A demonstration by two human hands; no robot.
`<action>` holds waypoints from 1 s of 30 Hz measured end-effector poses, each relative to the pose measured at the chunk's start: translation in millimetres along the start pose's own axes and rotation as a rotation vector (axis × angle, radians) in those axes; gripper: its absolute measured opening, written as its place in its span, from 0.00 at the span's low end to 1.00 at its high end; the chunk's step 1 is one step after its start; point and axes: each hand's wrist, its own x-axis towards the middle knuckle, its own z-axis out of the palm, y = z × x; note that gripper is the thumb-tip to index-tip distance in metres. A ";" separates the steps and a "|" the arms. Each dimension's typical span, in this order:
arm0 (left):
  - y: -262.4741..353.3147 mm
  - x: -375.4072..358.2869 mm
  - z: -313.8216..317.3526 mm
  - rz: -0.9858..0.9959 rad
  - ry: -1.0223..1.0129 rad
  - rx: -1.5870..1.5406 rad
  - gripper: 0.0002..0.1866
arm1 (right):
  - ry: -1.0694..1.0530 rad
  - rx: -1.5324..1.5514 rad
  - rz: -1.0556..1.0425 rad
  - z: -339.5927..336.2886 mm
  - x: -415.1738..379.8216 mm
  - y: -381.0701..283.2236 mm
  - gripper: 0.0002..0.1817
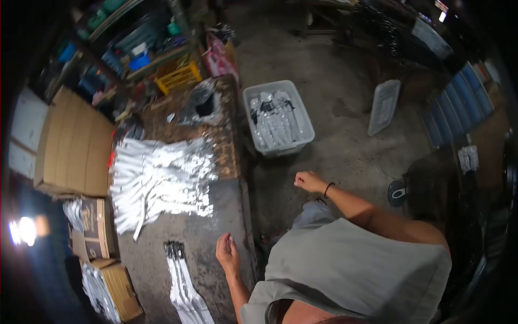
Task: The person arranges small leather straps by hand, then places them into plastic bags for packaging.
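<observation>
My left hand (228,254) is over the near edge of the worktable (218,232), fingers loosely bent and apart, with nothing visible in it. To its left lies a long white bundle with a dark, shiny end (182,281). Farther up the table, a wide fanned pile of white strips in shiny clear wrapping (162,181) covers the surface. My right hand (309,182), a dark band at its wrist, hangs above the floor with its fingers curled in; no object shows in it. Beyond that hand, a translucent plastic bin (308,135) holds several clear-wrapped packets (278,121).
Cardboard boxes (75,146) line the table's far left side. Crumpled clear plastic (208,105) rests at the table's upper end, beside shelves with a yellow crate (178,78). A pale bin lid (384,108) stands on the floor at right, near blue drawers (458,102).
</observation>
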 end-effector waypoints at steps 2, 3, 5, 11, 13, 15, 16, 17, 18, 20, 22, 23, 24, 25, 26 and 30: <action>21.6 7.4 33.1 0.027 -0.026 0.006 0.09 | 0.004 0.037 -0.017 -6.4 -8.3 38.4 0.13; 33.8 9.3 53.0 0.040 -0.035 0.007 0.09 | -0.014 0.046 -0.023 -17.9 -18.1 50.5 0.13; 62.9 9.6 99.3 0.158 -0.090 0.015 0.08 | -0.035 0.079 -0.030 -33.1 -34.6 94.9 0.13; 160.3 -17.2 257.2 0.321 -0.395 -0.077 0.08 | 0.040 0.085 0.221 -119.5 -108.4 237.8 0.15; 190.5 -18.6 299.5 0.418 -0.548 -0.056 0.08 | 0.167 0.161 0.325 -154.1 -145.3 275.6 0.15; 223.0 -17.6 338.5 0.473 -0.696 -0.070 0.08 | 0.314 0.203 0.392 -195.0 -181.9 301.9 0.14; 233.1 -15.6 357.4 0.505 -0.741 -0.071 0.08 | 0.377 0.203 0.452 -208.8 -199.2 321.0 0.14; 244.0 -11.1 375.0 0.570 -0.791 -0.068 0.08 | 0.433 0.210 0.511 -216.0 -219.9 341.0 0.14; 256.5 -5.0 391.5 0.633 -0.843 -0.061 0.08 | 0.484 0.222 0.572 -218.3 -240.2 357.9 0.14; 276.8 6.2 422.9 0.715 -0.944 -0.048 0.09 | 0.619 0.198 0.726 -215.9 -279.3 379.6 0.14; 293.8 15.2 457.4 0.745 -1.044 -0.041 0.10 | 0.715 0.235 0.843 -197.8 -313.2 395.4 0.14; 303.6 17.7 472.8 0.751 -1.099 -0.026 0.10 | 0.744 0.280 0.872 -185.9 -327.3 400.7 0.15; 315.0 20.4 489.1 0.753 -1.149 -0.013 0.10 | 0.769 0.319 0.897 -176.4 -335.4 403.0 0.15; 325.6 23.7 507.4 0.755 -1.190 -0.005 0.10 | 0.722 0.381 0.955 -168.9 -338.3 402.1 0.15; 334.2 27.6 525.5 0.765 -1.224 0.004 0.10 | 0.674 0.438 1.006 -161.1 -339.1 398.5 0.16; 358.6 54.7 603.2 0.765 -1.272 -0.018 0.11 | 0.442 0.352 1.020 -135.9 -311.0 415.4 0.14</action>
